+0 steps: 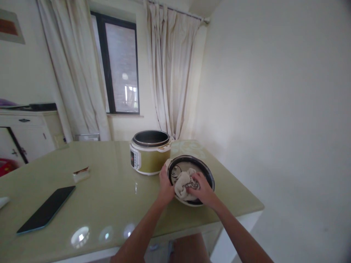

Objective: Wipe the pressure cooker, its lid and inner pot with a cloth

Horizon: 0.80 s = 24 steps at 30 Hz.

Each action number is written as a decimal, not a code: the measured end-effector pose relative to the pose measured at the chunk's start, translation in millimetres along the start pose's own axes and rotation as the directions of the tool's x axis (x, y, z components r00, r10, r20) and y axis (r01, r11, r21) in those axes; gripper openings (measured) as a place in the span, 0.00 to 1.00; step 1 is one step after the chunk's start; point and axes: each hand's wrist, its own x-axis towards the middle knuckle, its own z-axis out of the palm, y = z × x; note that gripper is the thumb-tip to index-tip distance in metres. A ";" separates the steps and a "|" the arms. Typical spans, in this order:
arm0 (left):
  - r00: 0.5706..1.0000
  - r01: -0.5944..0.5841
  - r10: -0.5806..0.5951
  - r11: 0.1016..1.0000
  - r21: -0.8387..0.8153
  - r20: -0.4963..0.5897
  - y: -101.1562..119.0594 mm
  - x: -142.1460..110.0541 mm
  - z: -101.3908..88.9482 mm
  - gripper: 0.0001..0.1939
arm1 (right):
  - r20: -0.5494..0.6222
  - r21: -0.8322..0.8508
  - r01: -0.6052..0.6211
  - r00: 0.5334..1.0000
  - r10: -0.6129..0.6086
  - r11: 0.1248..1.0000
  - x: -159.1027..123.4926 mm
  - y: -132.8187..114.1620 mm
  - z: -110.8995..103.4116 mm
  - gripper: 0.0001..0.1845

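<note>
A round cooker lid (210, 175) lies tilted near the table's right side, its metal inner face and dark rim turned up toward me. At the lid's left edge, my left hand (165, 185) is closed around the rim. My right hand (203, 187) grips a bunched pale cloth (183, 185) and presses it against the inside of the lid. Just behind and to the left stands the electric pressure cooker (152, 160), white and gold-green with a control panel on its left front. Its top is uncovered and a dark inner pot shows.
On the glossy green table (109, 182), a dark tablet (47, 209) lies at the left, with a small packet (81, 174) behind it. A white wall (274, 109) rises along the right. Curtains (175, 73) and a window stand at the back, and a white cabinet (30, 128) at the far left.
</note>
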 end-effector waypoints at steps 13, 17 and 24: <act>0.963 0.269 -0.250 0.886 -0.377 0.098 -39.3 -20.1 -16.0 0.46 | -0.023 -0.605 -0.129 0.989 0.145 0.786 40.0 -42.3 9.8 0.21; 0.979 0.206 -0.180 0.876 -0.436 0.100 -29.2 -24.3 -15.2 0.50 | 0.089 -0.490 -0.018 0.994 0.071 0.872 63.4 -59.8 28.4 0.20; 0.946 0.313 -0.304 0.770 -0.557 0.111 -23.4 -20.8 -18.8 0.57 | 0.270 -0.239 0.187 0.955 -0.120 0.953 47.8 -49.8 28.4 0.23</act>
